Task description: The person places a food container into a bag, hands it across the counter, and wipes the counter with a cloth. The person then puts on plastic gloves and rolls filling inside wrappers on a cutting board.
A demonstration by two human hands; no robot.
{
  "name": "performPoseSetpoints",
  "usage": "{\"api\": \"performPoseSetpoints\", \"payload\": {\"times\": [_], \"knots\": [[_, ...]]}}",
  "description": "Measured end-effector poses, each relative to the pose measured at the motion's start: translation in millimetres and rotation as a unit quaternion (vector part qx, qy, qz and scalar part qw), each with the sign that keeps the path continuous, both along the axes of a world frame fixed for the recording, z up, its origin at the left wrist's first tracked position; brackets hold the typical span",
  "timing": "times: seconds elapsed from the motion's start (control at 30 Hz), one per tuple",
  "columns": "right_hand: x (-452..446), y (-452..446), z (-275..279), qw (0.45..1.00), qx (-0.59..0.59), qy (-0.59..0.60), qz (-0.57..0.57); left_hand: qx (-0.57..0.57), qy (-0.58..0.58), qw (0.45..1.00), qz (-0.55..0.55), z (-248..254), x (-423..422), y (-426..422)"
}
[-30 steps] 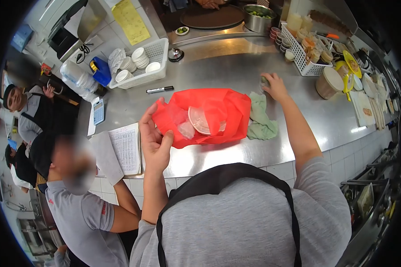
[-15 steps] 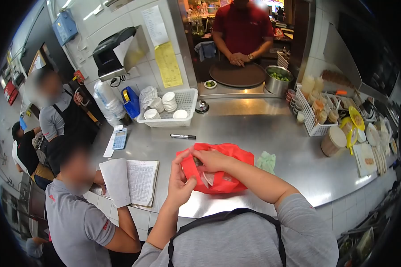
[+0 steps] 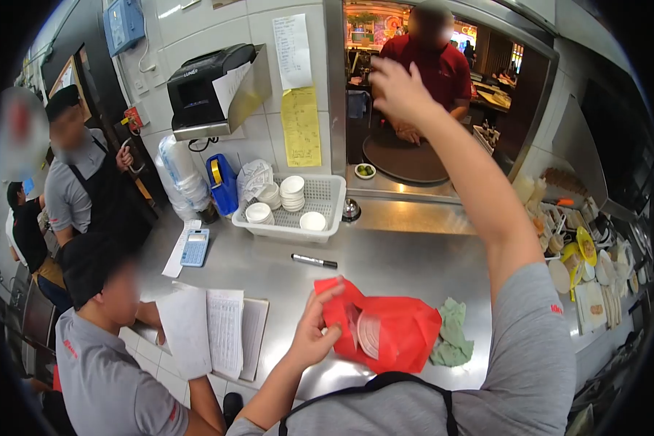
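A red bag (image 3: 407, 327) rests on the steel counter close in front of me, its mouth facing left. Clear round plastic lids or containers (image 3: 369, 336) show in its opening. My left hand (image 3: 317, 325) pinches the bag's left edge between thumb and fingers. Raised high toward the serving window, my right hand (image 3: 403, 91) has its fingers spread, with nothing visible in it. Below that hand lies a round brown tray (image 3: 392, 156) on the window ledge. A crumpled green cloth (image 3: 452, 334) touches the counter just right of the bag.
Behind the window stands a person in a red shirt (image 3: 443, 69). A white basket of small cups (image 3: 327, 227), a call bell (image 3: 351, 210), a black marker (image 3: 314, 260) and a calculator (image 3: 195, 248) sit on the counter. At left, a co-worker (image 3: 102, 356) handles papers (image 3: 225, 327).
My right hand has left the bag and swung up toward the window. My left hand still holds the bag's edge. The view has shifted, and the co-worker's papers have moved.
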State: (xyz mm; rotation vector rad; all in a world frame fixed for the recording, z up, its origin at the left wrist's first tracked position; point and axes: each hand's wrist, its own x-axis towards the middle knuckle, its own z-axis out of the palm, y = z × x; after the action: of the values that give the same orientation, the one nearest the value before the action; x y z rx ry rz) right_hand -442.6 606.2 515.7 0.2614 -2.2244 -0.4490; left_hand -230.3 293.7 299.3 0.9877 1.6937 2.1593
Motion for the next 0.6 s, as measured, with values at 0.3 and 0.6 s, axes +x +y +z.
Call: {"api": "performPoseSetpoints", "payload": {"times": [0.3, 0.6], "knots": [[-167, -13, 153, 0.977, -0.05, 0.192, -0.079, -0.042, -0.022, 0.994, -0.096, -4, -46, -15], [-185, 41, 147, 0.935, 0.024, 0.353, -0.031, -0.037, -0.029, 0.986, -0.163, -27, -88, -18]]}}
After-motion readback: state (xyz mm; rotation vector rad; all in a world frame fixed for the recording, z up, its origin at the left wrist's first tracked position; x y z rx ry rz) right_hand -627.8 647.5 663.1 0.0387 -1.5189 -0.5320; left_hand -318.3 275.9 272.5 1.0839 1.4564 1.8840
